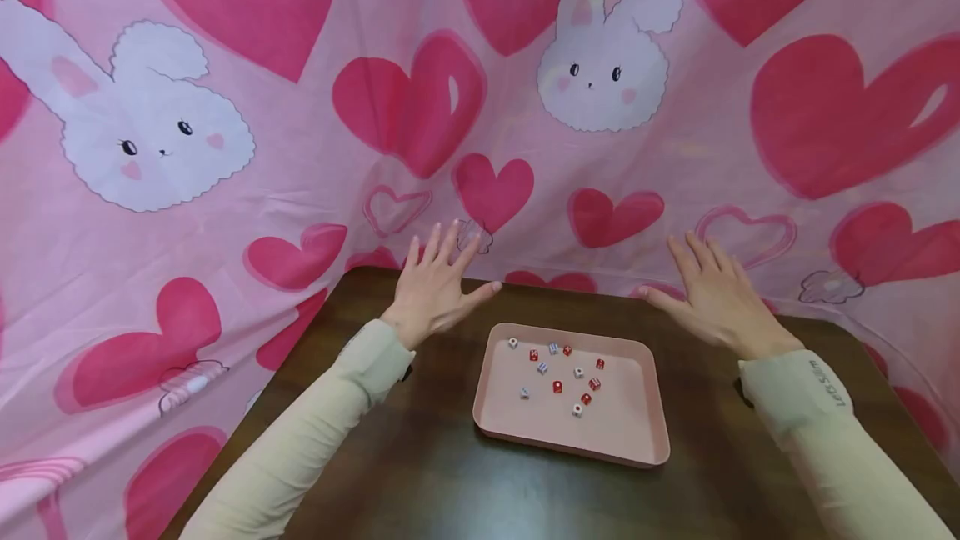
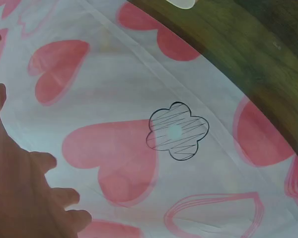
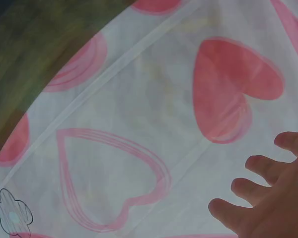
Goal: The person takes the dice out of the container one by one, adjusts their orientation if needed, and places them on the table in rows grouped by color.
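Note:
Both hands are raised with fingers spread and hold nothing. My left hand (image 1: 433, 286) is up beyond the left far corner of a shallow pink tray (image 1: 622, 432), and my right hand (image 1: 716, 302) is up past its right far corner. Inside the tray lie several small dice, some red, such as the red die (image 1: 557, 387), and some white, such as the white die (image 1: 577, 411). They are scattered mostly over the tray's middle and far left. In the wrist views, the left fingers (image 2: 64, 196) and right fingers (image 3: 256, 191) show against patterned cloth.
The tray stands on a dark brown wooden table (image 1: 420, 457). A pink cloth (image 1: 300, 148) printed with hearts and white rabbits hangs close behind the table and along its sides. Its folds meet the table's far edge.

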Demonstrator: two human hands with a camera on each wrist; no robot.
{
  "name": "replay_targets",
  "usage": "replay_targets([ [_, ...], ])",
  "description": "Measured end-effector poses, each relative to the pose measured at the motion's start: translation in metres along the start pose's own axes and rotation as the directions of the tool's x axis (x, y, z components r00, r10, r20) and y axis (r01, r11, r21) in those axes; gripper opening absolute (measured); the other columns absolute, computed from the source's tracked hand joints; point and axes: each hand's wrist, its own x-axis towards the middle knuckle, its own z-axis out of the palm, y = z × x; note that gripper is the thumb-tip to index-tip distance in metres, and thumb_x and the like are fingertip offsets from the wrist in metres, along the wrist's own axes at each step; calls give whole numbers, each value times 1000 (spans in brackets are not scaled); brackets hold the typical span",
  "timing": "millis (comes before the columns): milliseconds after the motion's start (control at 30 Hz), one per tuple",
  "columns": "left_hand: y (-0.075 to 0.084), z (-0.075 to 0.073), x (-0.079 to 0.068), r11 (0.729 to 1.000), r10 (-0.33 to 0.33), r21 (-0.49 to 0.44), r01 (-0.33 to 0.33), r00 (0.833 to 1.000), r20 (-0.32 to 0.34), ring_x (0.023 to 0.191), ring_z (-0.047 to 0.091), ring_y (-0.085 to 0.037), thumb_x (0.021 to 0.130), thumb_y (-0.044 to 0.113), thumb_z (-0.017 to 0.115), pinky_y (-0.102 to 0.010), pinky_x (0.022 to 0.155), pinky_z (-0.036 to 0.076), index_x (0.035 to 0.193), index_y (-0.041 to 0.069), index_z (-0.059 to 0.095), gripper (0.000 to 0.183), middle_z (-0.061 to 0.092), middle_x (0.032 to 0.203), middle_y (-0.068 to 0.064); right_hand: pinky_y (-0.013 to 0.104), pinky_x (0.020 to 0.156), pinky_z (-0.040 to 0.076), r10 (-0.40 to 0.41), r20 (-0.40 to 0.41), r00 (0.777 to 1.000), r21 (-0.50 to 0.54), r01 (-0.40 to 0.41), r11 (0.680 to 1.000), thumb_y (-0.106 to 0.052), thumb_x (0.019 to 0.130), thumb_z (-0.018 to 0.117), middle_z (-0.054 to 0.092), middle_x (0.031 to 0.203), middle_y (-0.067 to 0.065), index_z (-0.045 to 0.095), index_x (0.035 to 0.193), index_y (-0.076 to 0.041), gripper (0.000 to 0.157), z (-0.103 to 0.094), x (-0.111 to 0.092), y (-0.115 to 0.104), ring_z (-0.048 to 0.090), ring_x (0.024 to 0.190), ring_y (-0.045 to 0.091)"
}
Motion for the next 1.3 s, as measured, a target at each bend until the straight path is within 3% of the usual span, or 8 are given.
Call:
replay_targets([
  [367, 10, -10, 5, 1000, 22, 10, -22, 999, -37, 151, 5, -35, 87, 76, 30, -57, 119, 5, 155, 32, 11, 83, 6, 164, -7, 69, 108, 18, -6, -26, 1000, 12, 6, 1000, -64, 88, 50, 13, 158, 27, 12, 155, -8, 95, -6, 3, 2, 13, 143, 49],
  [600, 9, -15, 1, 989, 7, -149, -19, 996, -85, 149, 14, -34, 89, 70, 39, -56, 118, 11, 155, 28, 22, 80, 17, 162, -8, 70, 105, 21, 16, -113, 994, 112, -3, 994, -59, 90, 53, 15, 158, 25, 14, 155, -8, 91, -11, -2, 5, 16, 141, 49],
  [733, 10, -22, -5, 944, -19, -327, -44, 982, -186, 142, 28, -32, 92, 60, 45, -55, 113, 22, 150, 22, 34, 70, 32, 154, -10, 69, 106, 20, 30, -252, 967, 235, 31, 972, -42, 90, 63, 27, 152, 27, 27, 151, -3, 81, -11, -10, 4, 23, 136, 52],
  [833, 10, -27, -14, 858, -92, -511, -41, 968, -233, 131, 36, -29, 94, 48, 50, -51, 105, 32, 143, 17, 45, 58, 41, 144, -10, 42, 107, 35, 86, -390, 917, 343, 57, 938, -27, 88, 68, 42, 142, 26, 41, 144, -2, 67, -10, -19, 0, 43, 123, 38],
  [967, 11, -30, -30, 704, -190, -710, -10, 961, -202, 112, 46, -25, 95, 33, 57, -44, 93, 44, 131, 14, 57, 41, 51, 125, -9, 3, 77, 39, 304, -469, 829, 547, 3, 837, -19, 89, 68, 60, 122, 2, 56, 133, -10, 47, -5, -37, -11, 55, 94, 0],
  [1100, 11, -22, -48, 615, -229, -788, 20, 961, -154, 94, 56, -20, 94, 25, 61, -37, 81, 49, 122, 15, 64, 30, 58, 109, -6, 6, 73, 46, 453, -470, 758, 766, 95, 636, -5, 90, 65, 65, 99, -12, 63, 121, -1, 31, 6, -56, -20, 61, 84, -3],
  [1200, 12, -10, -62, 563, -234, -826, 39, 966, -114, 89, 59, -18, 94, 21, 62, -32, 78, 50, 119, 14, 66, 26, 64, 106, -3, 11, 71, 51, 477, -444, 759, 852, 193, 486, 4, 88, 63, 70, 91, -4, 63, 112, 8, 24, 18, -69, -25, 66, 80, 6],
  [1300, 13, 5, -71, 494, -227, -867, 60, 972, -62, 92, 63, -19, 94, 19, 62, -29, 80, 52, 116, 13, 67, 23, 68, 107, -4, 13, 69, 52, 479, -396, 784, 883, 183, 431, 5, 88, 62, 73, 88, -1, 63, 108, 10, 20, 29, -81, -30, 69, 78, 8],
])
